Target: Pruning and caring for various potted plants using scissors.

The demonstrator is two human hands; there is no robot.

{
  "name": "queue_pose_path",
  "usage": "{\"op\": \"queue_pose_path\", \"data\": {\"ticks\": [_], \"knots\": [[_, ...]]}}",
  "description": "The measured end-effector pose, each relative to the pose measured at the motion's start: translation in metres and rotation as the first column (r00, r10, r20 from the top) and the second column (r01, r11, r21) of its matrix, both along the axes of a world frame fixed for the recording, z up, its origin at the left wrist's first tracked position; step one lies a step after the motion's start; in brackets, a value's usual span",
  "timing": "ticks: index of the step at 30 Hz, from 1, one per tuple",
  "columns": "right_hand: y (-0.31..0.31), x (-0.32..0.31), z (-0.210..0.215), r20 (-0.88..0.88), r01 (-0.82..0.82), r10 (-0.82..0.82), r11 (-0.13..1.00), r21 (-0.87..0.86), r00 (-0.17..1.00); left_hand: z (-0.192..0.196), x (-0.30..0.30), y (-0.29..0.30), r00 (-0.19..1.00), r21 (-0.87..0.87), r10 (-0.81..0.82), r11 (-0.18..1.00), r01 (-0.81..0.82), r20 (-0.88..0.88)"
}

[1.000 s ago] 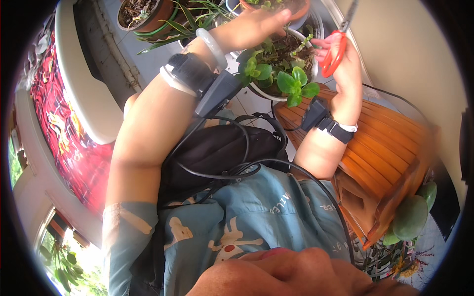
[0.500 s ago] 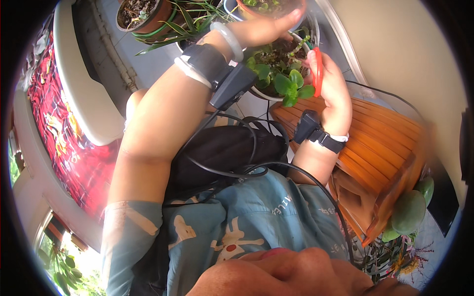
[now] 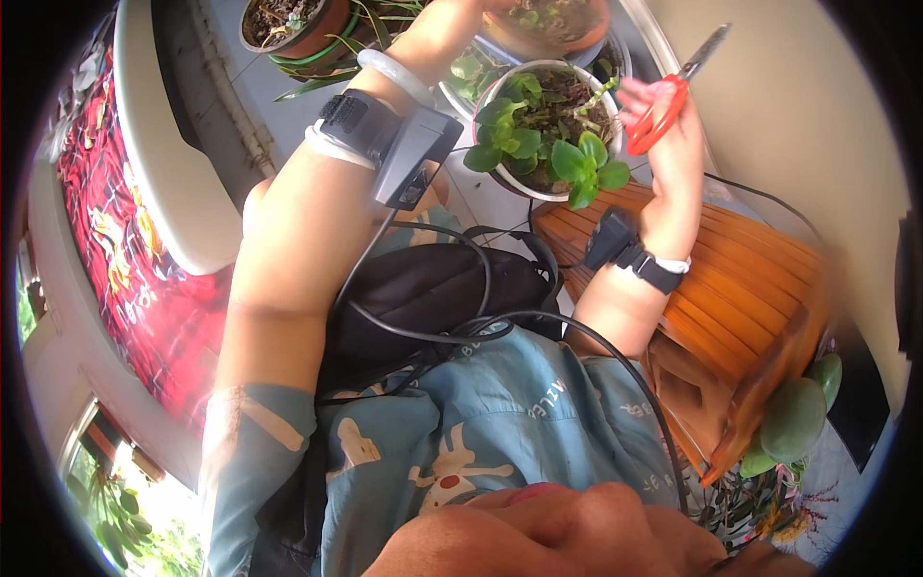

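Note:
My right hand [image 3: 663, 104] has red-handled scissors [image 3: 659, 130] looped on it, the metal blades pointing up and away to the right. Its fingers reach toward the rim of a white round pot [image 3: 489, 165]. In that pot grows a leafy green plant [image 3: 580, 163], with soil and a cut-looking stem [image 3: 598, 96] by the right rim. My left hand [image 3: 465, 17] is at the top edge, close to a terracotta pot [image 3: 591, 38]; its fingers are mostly out of the picture.
A brown pot [image 3: 327, 27] with a green rim stands at the far left, beside spiky leaves [image 3: 385, 29]. An orange slatted wooden stool [image 3: 740, 279] is at my right. Black cables [image 3: 490, 260] run across my lap. A white curved panel [image 3: 154, 144] borders the left.
My left hand has moved up and left, away from over the white pot. My right hand has drawn slightly right, and the scissors have swung so the blades point up to the right.

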State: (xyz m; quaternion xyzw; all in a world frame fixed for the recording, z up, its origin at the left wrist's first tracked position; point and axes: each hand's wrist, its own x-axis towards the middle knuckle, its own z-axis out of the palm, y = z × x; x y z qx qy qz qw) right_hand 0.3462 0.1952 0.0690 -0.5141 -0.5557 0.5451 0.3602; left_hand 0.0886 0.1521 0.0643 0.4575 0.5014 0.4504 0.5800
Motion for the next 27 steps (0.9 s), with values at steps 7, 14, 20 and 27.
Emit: {"op": "queue_pose_path", "data": {"ticks": [7, 14, 20, 27], "knots": [[0.007, 0.005, -0.001, 0.099, 0.064, -0.07, 0.996, 0.066, 0.993, -0.012, 0.001, 0.001, 0.991, -0.037, -0.134, 0.99, 0.133, -0.02], [-0.032, 0.004, 0.001, 0.16, 0.135, -0.137, 0.991, 0.023, 0.978, -0.026, 0.011, 0.003, 0.978, -0.23, -0.179, 0.953, 0.199, 0.104], [-0.048, 0.019, -0.014, 0.2, 0.143, -0.197, 0.956, 0.255, 0.96, -0.022, 0.007, 0.001, 0.948, -0.048, -0.28, 0.96, 0.276, -0.15], [-0.065, 0.009, -0.02, 0.021, 0.324, -0.343, 0.906, 0.272, 0.939, -0.005, 0.006, -0.015, 0.917, 0.454, 0.154, 0.89, 0.033, -0.368]]}}
